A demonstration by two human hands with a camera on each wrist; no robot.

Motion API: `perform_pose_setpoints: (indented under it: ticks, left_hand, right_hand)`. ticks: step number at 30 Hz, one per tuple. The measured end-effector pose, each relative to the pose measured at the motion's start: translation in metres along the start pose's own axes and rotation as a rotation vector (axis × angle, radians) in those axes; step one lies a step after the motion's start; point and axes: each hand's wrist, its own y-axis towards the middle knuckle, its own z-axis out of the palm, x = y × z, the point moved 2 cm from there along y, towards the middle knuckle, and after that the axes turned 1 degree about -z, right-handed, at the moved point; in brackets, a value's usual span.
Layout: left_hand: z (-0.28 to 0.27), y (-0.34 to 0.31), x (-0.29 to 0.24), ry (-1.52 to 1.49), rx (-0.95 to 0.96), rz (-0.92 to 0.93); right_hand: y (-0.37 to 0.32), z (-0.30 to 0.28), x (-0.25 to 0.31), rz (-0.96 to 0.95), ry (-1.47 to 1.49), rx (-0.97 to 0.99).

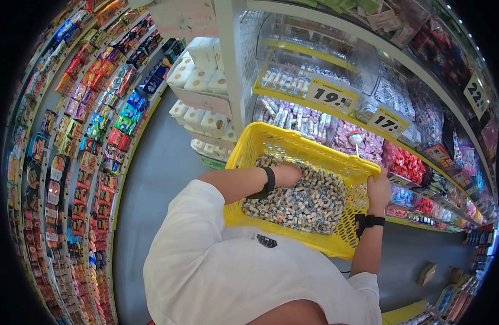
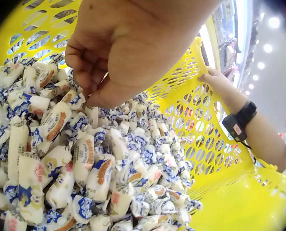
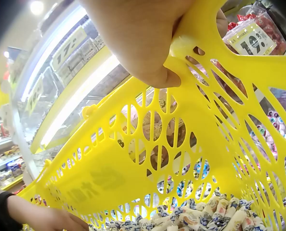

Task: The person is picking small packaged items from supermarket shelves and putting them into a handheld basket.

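A yellow perforated plastic basket (image 1: 244, 149) is tilted in front of the person, its bottom covered by a thick layer of white-and-blue wrapped candies (image 1: 314, 208). My left hand (image 1: 287, 174) reaches down into it. In the left wrist view its fingers are curled, and thumb and fingertips meet on a wrapped candy (image 2: 93, 118) at the top of the pile; the thumb partly hides the grip. At the basket's far right corner, my right hand (image 1: 378, 190) grips the rim, with the thumb (image 3: 164, 77) over the inner side and the other fingers mostly hidden behind the plastic.
Shelves of bulk candy with price signs (image 1: 329, 95) stand directly beyond the basket. A rack of white packages (image 1: 198, 81) adjoins them on the left. Across the grey aisle floor (image 1: 146, 162) run long shelves of packaged snacks (image 1: 100, 116). A small box (image 1: 426, 273) lies on the floor at right.
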Motion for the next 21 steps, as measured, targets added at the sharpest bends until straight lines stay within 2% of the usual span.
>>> perform_pose_setpoints:
  ticks: [2,5,11,17,21]
  left_hand:
    - [-0.027,-0.014,-0.012,-0.009,0.038,-0.026]
    - [-0.006,0.004,-0.001,-0.062,-0.097,0.041]
    - [-0.043,-0.013,-0.018,-0.285,-0.323,0.181]
    - [-0.108,-0.043,-0.032,-0.564,-0.468,0.314]
    - [-0.157,-0.071,-0.035,-0.517,-0.684,0.335]
  right_hand:
    - [0.0,0.0,0.0,-0.009,0.008,-0.013]
    - [-0.001,0.001,-0.001,-0.014,0.015,-0.03]
    - [-0.001,0.001,-0.002,-0.004,0.014,-0.018]
    - [0.0,0.002,-0.003,-0.012,-0.005,-0.03]
    - [0.0,0.004,-0.004,-0.022,-0.007,-0.04]
